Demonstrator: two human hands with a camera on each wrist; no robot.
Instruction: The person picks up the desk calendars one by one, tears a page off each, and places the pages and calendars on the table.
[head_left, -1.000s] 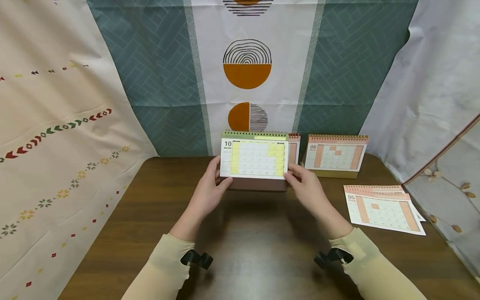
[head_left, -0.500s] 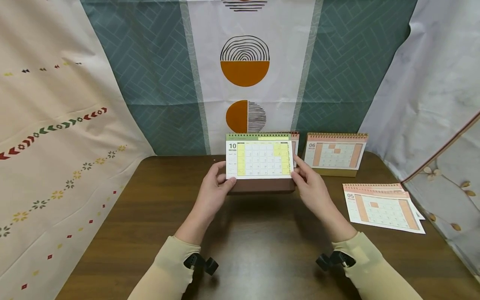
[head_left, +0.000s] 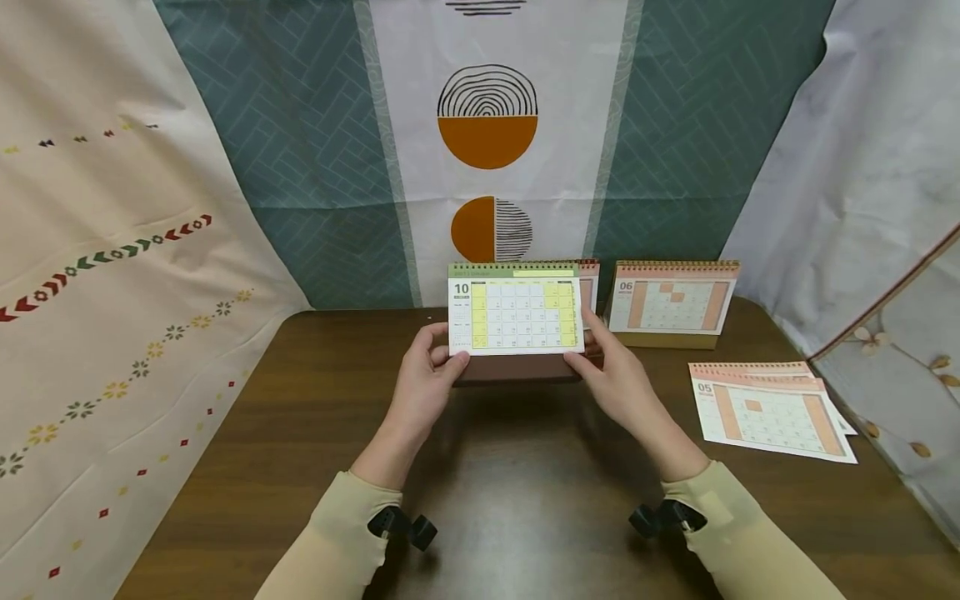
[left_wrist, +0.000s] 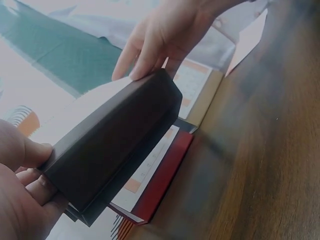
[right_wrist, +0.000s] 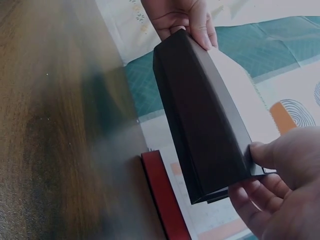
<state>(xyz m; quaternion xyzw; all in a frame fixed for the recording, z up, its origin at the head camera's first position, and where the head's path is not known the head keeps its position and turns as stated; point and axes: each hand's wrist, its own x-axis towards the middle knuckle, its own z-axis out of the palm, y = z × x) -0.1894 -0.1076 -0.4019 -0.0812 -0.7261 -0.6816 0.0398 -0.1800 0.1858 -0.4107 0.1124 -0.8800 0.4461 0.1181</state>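
Observation:
A desk calendar point(head_left: 517, 317) with a green header, yellow columns and a dark brown stand is held up off the table by both hands. My left hand point(head_left: 423, 375) grips its left end, thumb on the front and fingers behind. At the right end my right hand point(head_left: 618, 367) pinches it the same way, its thumb near the lower corner. From below, in both wrist views, the dark base point(left_wrist: 115, 135) of the stand shows as a folded shape. Behind it stands another calendar with a red base point(right_wrist: 162, 195), mostly hidden in the head view.
At the back right stands a pink calendar point(head_left: 671, 304) on a tan base, showing 06. Loose calendar sheets point(head_left: 772, 412), the top one marked 05, lie overlapping on the brown table point(head_left: 262, 467) at right. Patterned cloth point(head_left: 315, 150) hangs close behind and at both sides.
The held calendar shifted slightly right, then a little back left and up, with both hands following. My right hand's thumb moved inward along the lower edge. The sheets and other calendars stayed put.

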